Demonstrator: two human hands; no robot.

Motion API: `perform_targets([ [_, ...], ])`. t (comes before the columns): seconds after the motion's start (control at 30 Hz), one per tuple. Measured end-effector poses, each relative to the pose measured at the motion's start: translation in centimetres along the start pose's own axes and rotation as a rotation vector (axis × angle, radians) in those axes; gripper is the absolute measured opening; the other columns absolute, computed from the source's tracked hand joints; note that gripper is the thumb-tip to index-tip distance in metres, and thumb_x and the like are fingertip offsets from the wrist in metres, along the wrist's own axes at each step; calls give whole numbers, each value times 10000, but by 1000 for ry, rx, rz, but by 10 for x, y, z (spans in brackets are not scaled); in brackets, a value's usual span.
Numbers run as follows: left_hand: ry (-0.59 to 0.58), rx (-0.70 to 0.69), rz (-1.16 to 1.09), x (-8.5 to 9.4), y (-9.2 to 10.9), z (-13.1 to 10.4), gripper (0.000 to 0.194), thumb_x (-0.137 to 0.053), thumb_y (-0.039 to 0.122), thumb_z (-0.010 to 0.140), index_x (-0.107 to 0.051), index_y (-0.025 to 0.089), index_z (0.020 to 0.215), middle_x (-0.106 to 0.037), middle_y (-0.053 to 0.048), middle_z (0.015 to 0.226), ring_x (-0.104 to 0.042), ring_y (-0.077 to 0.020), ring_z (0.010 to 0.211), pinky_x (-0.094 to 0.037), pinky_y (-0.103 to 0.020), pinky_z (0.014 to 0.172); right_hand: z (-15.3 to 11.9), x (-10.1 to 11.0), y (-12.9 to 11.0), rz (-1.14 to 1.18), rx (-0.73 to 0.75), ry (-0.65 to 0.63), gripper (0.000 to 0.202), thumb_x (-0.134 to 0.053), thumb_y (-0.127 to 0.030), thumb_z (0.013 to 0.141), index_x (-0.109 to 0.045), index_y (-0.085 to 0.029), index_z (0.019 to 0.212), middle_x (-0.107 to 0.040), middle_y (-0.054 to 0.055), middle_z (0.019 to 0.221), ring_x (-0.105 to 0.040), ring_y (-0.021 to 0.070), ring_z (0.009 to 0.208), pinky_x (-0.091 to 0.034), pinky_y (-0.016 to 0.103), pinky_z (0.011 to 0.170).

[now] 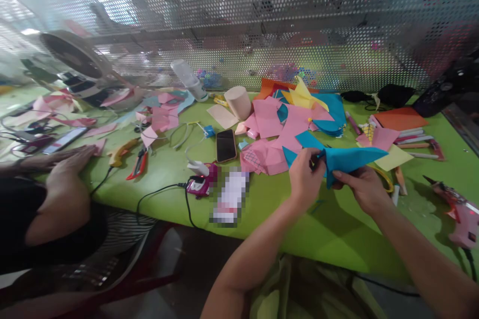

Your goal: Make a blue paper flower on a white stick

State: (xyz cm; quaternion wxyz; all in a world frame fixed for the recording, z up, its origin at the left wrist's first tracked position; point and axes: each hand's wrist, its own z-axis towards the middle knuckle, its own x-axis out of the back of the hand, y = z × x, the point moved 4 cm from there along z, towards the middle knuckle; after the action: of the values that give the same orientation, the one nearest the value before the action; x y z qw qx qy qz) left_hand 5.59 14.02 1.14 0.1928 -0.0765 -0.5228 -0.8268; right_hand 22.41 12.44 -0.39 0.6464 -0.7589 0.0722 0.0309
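Observation:
A bright blue felt-like piece [355,156], folded with pointed ends, is held above the green table [269,209]. My left hand [305,174] pinches its middle near the fold, fingers bent round the edge. Gripping the lower edge further right is my right hand [364,187], thumb on the near face. Other blue points stick out beyond my left hand; whether they belong to the same piece I cannot tell. Just behind lie pink cut pieces [267,117], a yellow pointed piece [301,95] and a stack of blue sheets [331,109].
To the right lies a pink glue gun [464,222]. Left of my arms are a phone with a bright screen [231,197], a dark phone [226,146] and a purple power strip [204,184]. Another person's hands [71,159] rest at far left, near a yellow glue gun [121,153].

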Motion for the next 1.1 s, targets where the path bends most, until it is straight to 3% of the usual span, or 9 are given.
perform_targets([
  [0.13, -81, -6, -138, -5, 2, -1, 101, -633, 217, 1032, -701, 208, 1106, -769, -50, 994, -705, -176, 890, -558, -294, 810, -1, -1, 3, 99, -16, -5, 398, -1046, -521, 566, -835, -252, 769, -799, 18, 713, -689, 195, 571, -594, 355, 585],
  [0.37, -246, 78, -279, -13, -4, -4, 323, -590, 310, 1068, -793, 194, 1291, -833, -91, 1188, -766, -240, 1063, -598, -352, 991, 3, 8, 6, 160, 8, 76, 434, -1066, -506, 554, -851, -249, 829, -816, 16, 754, -712, 182, 588, -633, 340, 648],
  [0.53, -400, 118, -355, -17, -6, -6, 446, -535, 250, 1065, -723, 215, 1468, -811, -55, 1337, -765, -258, 1182, -596, -384, 1081, 4, 7, 0, 191, 27, 106, 433, -1067, -509, 546, -845, -245, 807, -796, 6, 729, -684, 163, 567, -621, 315, 607],
  [0.7, -465, 133, -343, -15, -4, -4, 501, -543, 182, 1030, -687, 196, 1510, -786, -59, 1397, -755, -266, 1226, -575, -394, 1126, 1, 6, -4, 210, 60, 139, 446, -1064, -509, 546, -825, -249, 818, -790, 4, 745, -669, 158, 573, -582, 297, 552],
  [0.83, -469, 108, -274, -15, -3, -4, 508, -540, 148, 1009, -696, 195, 1490, -830, -63, 1261, -780, -238, 1097, -603, -362, 1036, 0, 10, -3, 201, 82, 166, 463, -1058, -505, 560, -813, -253, 862, -794, -1, 766, -662, 155, 575, -560, 294, 550],
  [0.93, -404, 98, -215, -14, -6, -3, 451, -544, 106, 974, -759, 193, 1361, -842, -66, 1155, -783, -221, 1005, -614, -342, 953, 1, 15, 0, 160, 95, 165, 397, -1032, -485, 630, -784, -252, 835, -743, -24, 698, -587, 129, 521, -468, 275, 487],
  [1.03, -305, 63, -163, -9, -5, -1, 316, -628, 125, 949, -786, 195, 1213, -833, -73, 1164, -768, -243, 1085, -601, -361, 997, 1, 21, 2, 99, 96, 170, 385, -1011, -484, 666, -717, -243, 725, -644, -45, 589, -480, 110, 472, -356, 274, 437],
  [1.1, -265, 37, -169, -4, -1, 2, 305, -683, 185, 967, -765, 210, 1259, -819, -82, 1244, -755, -253, 1165, -589, -374, 1045, 2, 24, 3, 72, 81, 148, 388, -1010, -492, 654, -722, -245, 733, -647, -38, 584, -485, 125, 477, -359, 287, 445],
])
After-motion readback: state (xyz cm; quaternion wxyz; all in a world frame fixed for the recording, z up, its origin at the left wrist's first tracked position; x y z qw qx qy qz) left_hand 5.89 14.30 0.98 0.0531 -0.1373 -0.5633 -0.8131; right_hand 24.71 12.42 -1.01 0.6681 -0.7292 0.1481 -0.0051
